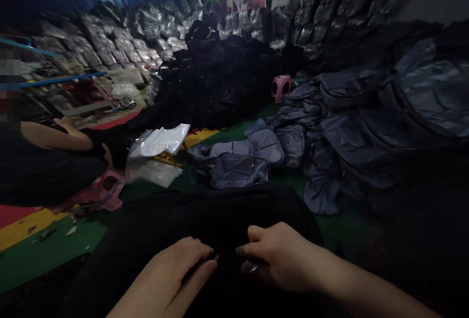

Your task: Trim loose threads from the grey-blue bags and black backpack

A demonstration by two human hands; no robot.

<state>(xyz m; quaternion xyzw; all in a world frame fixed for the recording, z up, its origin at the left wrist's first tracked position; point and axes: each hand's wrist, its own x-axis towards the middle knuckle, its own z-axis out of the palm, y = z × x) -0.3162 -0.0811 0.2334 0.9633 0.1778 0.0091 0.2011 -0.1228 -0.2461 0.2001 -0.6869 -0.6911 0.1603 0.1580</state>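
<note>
Head view, left to right: a co-worker's arm (54,138) near a pink stool (104,192); the left hand (166,276), grip pressed together, and the right hand (278,257), grip pinching, both hold black fabric (220,215) lying directly below; grey bags (238,169) lie beyond it on the green floor (47,247).

No legible txt, labels or nos. in view.

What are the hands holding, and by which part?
The left hand and right hand hold a black fabric bag at its near edge, by a metal zipper pull.
</note>
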